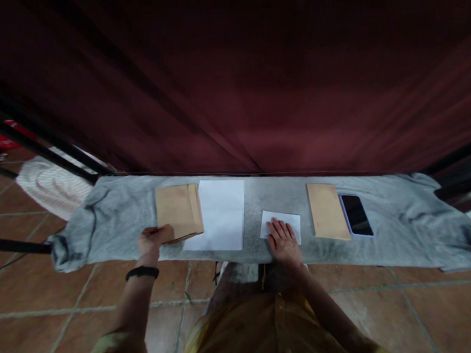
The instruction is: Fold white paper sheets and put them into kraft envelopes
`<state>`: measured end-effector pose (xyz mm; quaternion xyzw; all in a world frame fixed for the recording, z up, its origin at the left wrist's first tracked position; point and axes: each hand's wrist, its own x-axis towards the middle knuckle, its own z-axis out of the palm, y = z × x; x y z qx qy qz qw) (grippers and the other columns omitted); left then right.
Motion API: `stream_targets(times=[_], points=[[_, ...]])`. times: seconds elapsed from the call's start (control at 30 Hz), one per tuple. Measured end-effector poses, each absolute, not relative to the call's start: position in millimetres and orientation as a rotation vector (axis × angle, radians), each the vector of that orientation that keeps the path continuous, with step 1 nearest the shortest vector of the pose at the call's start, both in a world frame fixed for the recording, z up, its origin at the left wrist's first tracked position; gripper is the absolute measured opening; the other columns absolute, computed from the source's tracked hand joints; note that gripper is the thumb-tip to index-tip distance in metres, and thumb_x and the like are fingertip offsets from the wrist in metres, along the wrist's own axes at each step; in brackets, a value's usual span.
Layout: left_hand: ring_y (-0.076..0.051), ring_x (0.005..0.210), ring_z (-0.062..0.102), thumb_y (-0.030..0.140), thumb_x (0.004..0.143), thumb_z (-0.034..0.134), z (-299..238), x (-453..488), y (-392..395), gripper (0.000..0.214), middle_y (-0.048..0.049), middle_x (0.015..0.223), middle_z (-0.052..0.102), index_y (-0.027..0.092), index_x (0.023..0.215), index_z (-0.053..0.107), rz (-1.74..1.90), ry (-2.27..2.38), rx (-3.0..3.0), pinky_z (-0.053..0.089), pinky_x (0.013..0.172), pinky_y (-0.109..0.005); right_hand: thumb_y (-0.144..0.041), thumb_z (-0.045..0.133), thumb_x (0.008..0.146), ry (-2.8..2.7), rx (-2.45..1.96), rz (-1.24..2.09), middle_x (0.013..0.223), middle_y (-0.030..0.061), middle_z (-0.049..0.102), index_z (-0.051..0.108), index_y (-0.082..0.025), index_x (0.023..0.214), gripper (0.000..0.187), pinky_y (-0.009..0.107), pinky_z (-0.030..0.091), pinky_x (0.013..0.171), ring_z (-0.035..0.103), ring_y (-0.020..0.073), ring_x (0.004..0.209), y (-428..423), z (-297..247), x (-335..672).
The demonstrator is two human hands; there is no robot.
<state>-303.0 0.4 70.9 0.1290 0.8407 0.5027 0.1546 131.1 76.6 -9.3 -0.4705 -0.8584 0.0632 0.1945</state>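
Observation:
My left hand [154, 241] pinches the lower left corner of a stack of brown paper envelopes [178, 210], whose right part overlaps a sheet of white paper [224, 213]. Flat on a small folded white paper [281, 216] lies my right hand [284, 243], fingers stretched out over it. To the right of that hand rests a single brown envelope [327, 211], with a phone [356, 215] in a pale purple case beside it.
A grey cloth [110, 222] covers the narrow table. Behind it hangs a dark red curtain [296, 109]. Black metal bars [12, 244] stand at the left, near a striped cloth [55, 180] on the tiled floor [34, 340].

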Motion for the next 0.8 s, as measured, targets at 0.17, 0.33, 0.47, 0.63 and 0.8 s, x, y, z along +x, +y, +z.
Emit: stream_targets(times=[0.17, 0.33, 0.47, 0.63, 0.8], points=[[-0.020, 0.073, 0.067, 0.027, 0.062, 0.077, 98, -285, -1, 0.027, 0.0006, 0.065, 0.063, 0.021, 0.066, 0.051, 1.516, 2.147, 0.234, 0.053, 0.064, -0.030, -0.030, 0.040, 0.104, -2.414, -1.329, 0.208, 0.157, 0.0097, 0.047, 0.047, -0.020, 0.152, 0.050, 0.050, 0.026, 0.121, 0.039, 0.0277, 0.146, 77, -8, 131], [-0.023, 0.093, 0.071, 0.028, 0.070, 0.077, 105, -206, 7, 0.017, -0.0057, 0.089, 0.076, 0.020, 0.076, 0.064, 1.572, 1.640, 0.162, 0.059, 0.071, -0.031, -0.030, 0.039, 0.104, -2.415, -1.334, 0.228, 0.156, 0.0098, 0.048, 0.048, -0.020, 0.151, 0.048, 0.051, 0.026, 0.121, 0.038, 0.0279, 0.147, 77, -8, 130], [-0.018, 0.085, 0.072, 0.023, 0.072, 0.078, 89, -124, 15, 0.017, -0.0032, 0.091, 0.077, 0.021, 0.083, 0.066, 1.618, 1.425, 0.010, 0.057, 0.065, -0.025, -0.029, 0.039, 0.105, -2.374, -1.318, 0.267, 0.156, 0.0100, 0.048, 0.052, -0.018, 0.148, 0.046, 0.050, 0.027, 0.122, 0.038, 0.0266, 0.147, 78, -5, 131], [-0.019, 0.077, 0.073, 0.024, 0.071, 0.079, 64, -62, 18, 0.022, -0.0012, 0.086, 0.076, 0.021, 0.086, 0.064, 1.505, 1.389, -0.032, 0.057, 0.066, -0.030, -0.032, 0.035, 0.104, -2.136, -1.325, 0.508, 0.150, 0.0131, 0.054, 0.059, -0.017, 0.140, 0.046, 0.049, 0.035, 0.120, 0.041, 0.0261, 0.144, 74, 11, 127], [-0.021, 0.095, 0.072, 0.031, 0.069, 0.081, 53, -41, 15, 0.030, 0.0008, 0.100, 0.076, 0.027, 0.091, 0.061, 1.595, 1.394, 0.066, 0.058, 0.077, -0.032, -0.058, 0.033, 0.102, -1.531, -1.292, 1.321, 0.123, 0.0108, 0.071, 0.066, -0.022, 0.127, 0.055, 0.043, 0.055, 0.096, 0.066, 0.0262, 0.112, 60, 31, 105]])
